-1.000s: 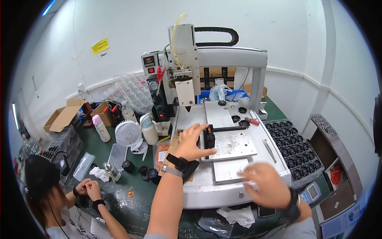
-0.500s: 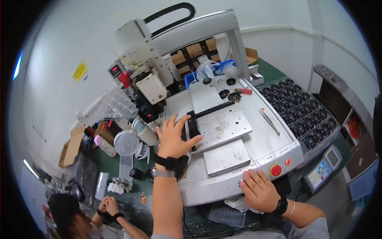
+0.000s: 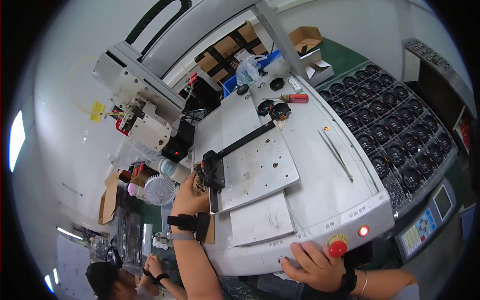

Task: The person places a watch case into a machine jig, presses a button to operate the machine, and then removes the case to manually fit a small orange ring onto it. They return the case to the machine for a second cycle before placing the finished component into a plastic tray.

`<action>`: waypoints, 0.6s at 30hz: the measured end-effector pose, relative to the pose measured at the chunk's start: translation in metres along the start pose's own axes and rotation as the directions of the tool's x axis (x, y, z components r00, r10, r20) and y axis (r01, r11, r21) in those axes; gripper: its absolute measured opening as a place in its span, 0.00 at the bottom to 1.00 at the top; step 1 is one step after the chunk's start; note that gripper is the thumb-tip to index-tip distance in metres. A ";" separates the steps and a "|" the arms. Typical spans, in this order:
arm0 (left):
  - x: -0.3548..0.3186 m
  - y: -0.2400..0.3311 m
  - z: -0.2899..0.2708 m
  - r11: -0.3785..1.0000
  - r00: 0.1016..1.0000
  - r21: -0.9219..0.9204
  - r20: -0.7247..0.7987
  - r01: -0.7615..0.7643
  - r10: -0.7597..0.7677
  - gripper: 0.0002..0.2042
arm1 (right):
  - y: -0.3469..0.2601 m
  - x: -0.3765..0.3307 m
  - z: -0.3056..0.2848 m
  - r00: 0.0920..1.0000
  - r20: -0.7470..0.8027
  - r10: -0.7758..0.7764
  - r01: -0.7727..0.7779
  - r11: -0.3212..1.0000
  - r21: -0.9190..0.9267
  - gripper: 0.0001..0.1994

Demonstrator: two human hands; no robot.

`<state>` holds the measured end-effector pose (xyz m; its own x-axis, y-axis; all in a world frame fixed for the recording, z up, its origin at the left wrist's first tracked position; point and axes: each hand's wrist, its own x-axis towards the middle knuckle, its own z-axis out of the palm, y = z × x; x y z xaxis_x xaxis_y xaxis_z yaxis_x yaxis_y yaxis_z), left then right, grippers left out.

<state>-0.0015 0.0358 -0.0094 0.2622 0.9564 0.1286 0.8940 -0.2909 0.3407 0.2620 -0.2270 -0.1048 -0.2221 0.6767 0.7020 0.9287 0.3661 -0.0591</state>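
Observation:
My left hand (image 3: 188, 199) is beside the left edge of a silver metal plate (image 3: 260, 167), just below a black clamp block (image 3: 213, 169). Its thumb and fingers are apart around a heap of small dark and brown bits (image 3: 201, 181); some fingertips are hidden. A black bar (image 3: 247, 140) runs from the block across the plate. My right hand (image 3: 317, 267) rests on the machine's front panel with fingers spread. Its thumb is at a round metal push button (image 3: 282, 259), and its fingers reach close to a red mushroom button (image 3: 337, 248).
Tweezers (image 3: 337, 155), a red-handled screwdriver (image 3: 294, 98) and black round parts (image 3: 280, 111) lie on the machine bed. Trays of black parts (image 3: 382, 112) and a keypad controller (image 3: 425, 220) stand right. The machine head (image 3: 142, 117) hangs left. Another person (image 3: 107, 277) sits at lower left.
My left hand has gone from over the black block down to its left side. My right hand stays on the front panel by the metal button. The whole view has shifted and tilted.

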 end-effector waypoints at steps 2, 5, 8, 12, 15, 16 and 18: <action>0.005 0.007 0.003 0.999 0.999 -0.003 0.022 0.035 -0.035 0.40 | 0.001 -0.003 -0.001 0.998 0.063 0.001 0.000 1.000 -0.012 0.11; 0.005 0.026 0.001 0.984 0.975 -0.050 0.156 0.169 -0.159 0.42 | 0.005 -0.003 0.004 1.000 -0.008 0.008 -0.007 0.996 0.090 0.13; 0.006 0.031 0.003 0.955 0.971 -0.196 0.128 0.224 -0.202 0.43 | 0.011 0.000 0.003 0.998 -0.056 -0.025 0.029 0.997 0.074 0.12; 0.012 0.002 0.001 0.960 0.971 -0.160 0.106 0.229 -0.214 0.43 | 0.011 -0.001 0.004 0.998 -0.050 -0.023 0.028 0.995 0.098 0.11; 0.016 -0.001 0.003 0.975 0.977 -0.071 0.043 0.210 -0.208 0.42 | 0.006 -0.001 0.005 0.998 -0.060 0.018 -0.015 0.999 0.046 0.11; 0.016 0.010 0.001 0.966 0.967 -0.046 0.020 0.255 -0.255 0.41 | 0.005 -0.003 0.008 0.998 -0.059 0.010 -0.007 0.999 0.039 0.11; 0.015 0.012 0.002 0.953 0.954 -0.037 -0.008 0.299 -0.300 0.41 | 0.004 -0.007 0.012 0.998 -0.048 0.034 -0.027 0.989 0.145 0.14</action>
<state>0.0141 0.0469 -0.0049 -0.0207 0.9994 0.0280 0.9174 0.0078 0.3979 0.2641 -0.2226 -0.1181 -0.1758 0.6576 0.7326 0.8814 0.4366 -0.1804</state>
